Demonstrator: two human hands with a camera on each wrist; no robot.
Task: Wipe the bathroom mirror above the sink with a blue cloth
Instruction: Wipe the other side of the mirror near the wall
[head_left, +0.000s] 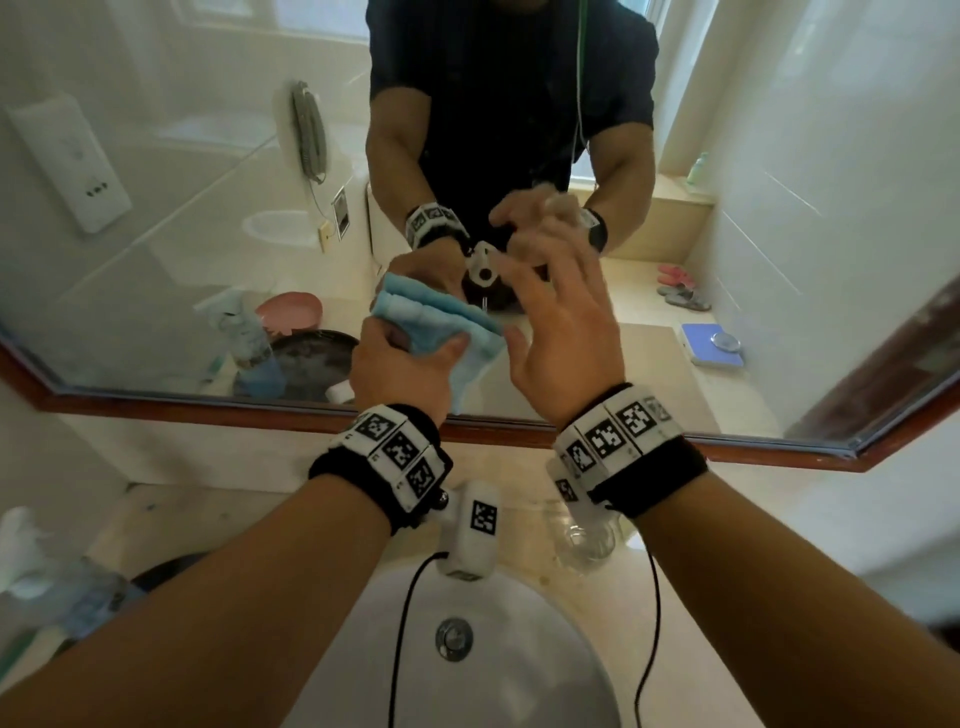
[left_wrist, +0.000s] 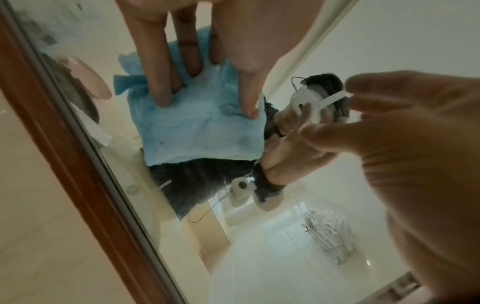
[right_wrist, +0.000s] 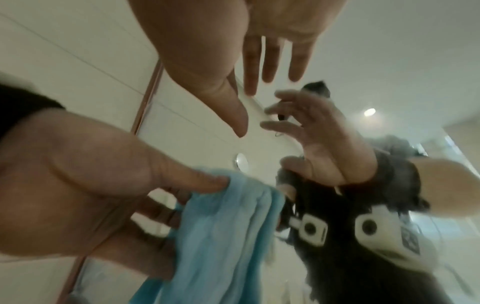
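My left hand (head_left: 400, 364) holds the folded blue cloth (head_left: 447, 325) up against the mirror (head_left: 156, 208), just above its lower frame. The thumb lies on the cloth's near side and the fingers (left_wrist: 161, 82) are spread over the cloth (left_wrist: 202, 127). In the right wrist view the thumb (right_wrist: 182, 181) pinches the cloth (right_wrist: 223, 226), which hangs down below the hand. My right hand (head_left: 561, 332) hovers to the right of the cloth with its fingers spread and nothing in it, close to the glass. The right hand (left_wrist: 415, 144) also shows blurred in the left wrist view.
A brown wooden frame (head_left: 208, 410) runs along the mirror's lower edge. Below it sits the white sink (head_left: 519, 675) with a metal drain (head_left: 453, 638). A clear glass (head_left: 582, 535) stands behind the basin, and a spray bottle (head_left: 62, 587) stands at the left. Black cables (head_left: 400, 623) hang over the basin.
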